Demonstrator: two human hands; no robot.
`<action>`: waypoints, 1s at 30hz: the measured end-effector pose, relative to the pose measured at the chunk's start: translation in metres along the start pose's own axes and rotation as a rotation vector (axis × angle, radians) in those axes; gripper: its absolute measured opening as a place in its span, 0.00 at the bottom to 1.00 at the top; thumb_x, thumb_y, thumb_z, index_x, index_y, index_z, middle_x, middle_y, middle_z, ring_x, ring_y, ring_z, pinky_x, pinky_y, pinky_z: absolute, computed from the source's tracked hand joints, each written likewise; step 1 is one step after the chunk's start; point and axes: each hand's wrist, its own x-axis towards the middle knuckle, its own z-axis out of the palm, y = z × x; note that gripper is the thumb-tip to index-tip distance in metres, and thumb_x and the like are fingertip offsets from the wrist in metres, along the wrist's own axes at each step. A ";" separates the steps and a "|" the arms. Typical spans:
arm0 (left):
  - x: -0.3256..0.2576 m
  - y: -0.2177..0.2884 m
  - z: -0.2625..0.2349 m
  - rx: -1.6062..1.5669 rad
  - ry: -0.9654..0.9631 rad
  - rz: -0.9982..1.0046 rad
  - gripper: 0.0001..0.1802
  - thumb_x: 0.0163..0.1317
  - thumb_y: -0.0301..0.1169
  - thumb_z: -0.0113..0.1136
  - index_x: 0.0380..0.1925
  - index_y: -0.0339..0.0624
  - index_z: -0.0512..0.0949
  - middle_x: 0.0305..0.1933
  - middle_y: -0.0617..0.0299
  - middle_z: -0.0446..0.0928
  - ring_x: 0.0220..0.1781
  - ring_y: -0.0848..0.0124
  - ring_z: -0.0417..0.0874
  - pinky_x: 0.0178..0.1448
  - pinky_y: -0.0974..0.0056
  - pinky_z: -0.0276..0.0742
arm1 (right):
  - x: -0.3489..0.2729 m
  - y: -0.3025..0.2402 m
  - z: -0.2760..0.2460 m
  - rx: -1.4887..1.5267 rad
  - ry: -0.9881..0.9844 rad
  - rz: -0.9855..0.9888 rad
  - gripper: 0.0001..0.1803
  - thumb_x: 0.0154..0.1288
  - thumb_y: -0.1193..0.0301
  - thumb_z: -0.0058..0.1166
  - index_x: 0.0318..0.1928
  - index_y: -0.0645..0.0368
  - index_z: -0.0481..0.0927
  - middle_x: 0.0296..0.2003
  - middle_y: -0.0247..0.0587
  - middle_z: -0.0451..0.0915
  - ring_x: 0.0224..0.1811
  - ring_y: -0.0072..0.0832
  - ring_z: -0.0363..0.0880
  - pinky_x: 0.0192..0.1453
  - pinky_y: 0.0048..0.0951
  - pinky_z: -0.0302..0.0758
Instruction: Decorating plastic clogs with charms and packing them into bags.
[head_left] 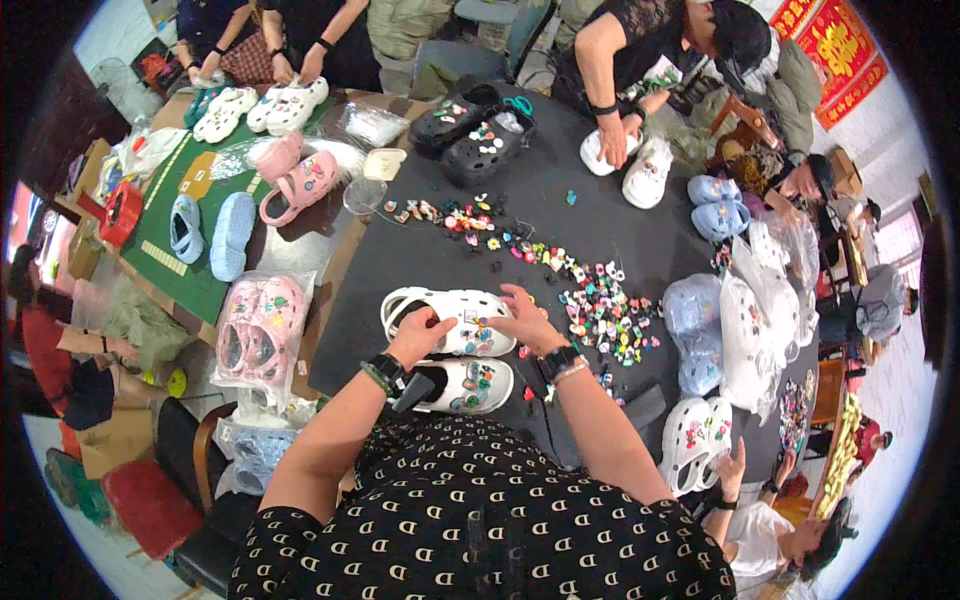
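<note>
A white foam clog (455, 303) lies sideways on the black table, its toe to the right and several colourful charms on its front. My left hand (418, 337) is closed on its near side, thumb and fingertips pressed at the upper. Around the toe end my right hand (524, 322) grips the same clog, fingers at the far edge and thumb near the charms. Whatever small piece may be under my fingertips is too small to make out. Closer to my body sits a second white clog (478, 390), also decorated with charms, partly behind my left wrist.
Loose charms (610, 310) are heaped right of my hands, trailing to the far left. Black clogs (480, 140) stand at the far side. Bagged pink clogs (262, 318) lie left, bagged blue clogs (692, 335) right. A co-worker's hand (606, 148) touches another white clog across the table.
</note>
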 end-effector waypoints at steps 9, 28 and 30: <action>-0.025 0.004 -0.030 0.942 -0.114 0.695 0.25 0.52 0.48 0.64 0.37 0.36 0.77 0.35 0.49 0.76 0.46 0.52 0.75 0.57 0.50 0.65 | -0.069 0.080 -0.022 -0.799 0.445 -0.410 0.31 0.53 0.66 0.64 0.56 0.60 0.68 0.61 0.52 0.64 0.65 0.49 0.59 0.67 0.50 0.55; -0.016 -0.015 -0.039 1.317 -0.103 0.641 0.23 0.43 0.48 0.70 0.37 0.48 0.80 0.41 0.63 0.78 0.50 0.62 0.76 0.52 0.50 0.65 | -0.090 0.126 -0.002 -1.135 0.364 0.048 0.45 0.55 0.50 0.59 0.68 0.56 0.56 0.74 0.51 0.32 0.73 0.60 0.34 0.71 0.62 0.42; -0.015 -0.023 -0.039 1.236 -0.156 0.687 0.16 0.49 0.45 0.66 0.34 0.49 0.81 0.39 0.63 0.80 0.47 0.62 0.78 0.52 0.49 0.65 | -0.087 0.129 -0.002 -1.137 0.368 0.034 0.45 0.55 0.50 0.60 0.68 0.56 0.56 0.73 0.52 0.33 0.73 0.60 0.34 0.70 0.63 0.42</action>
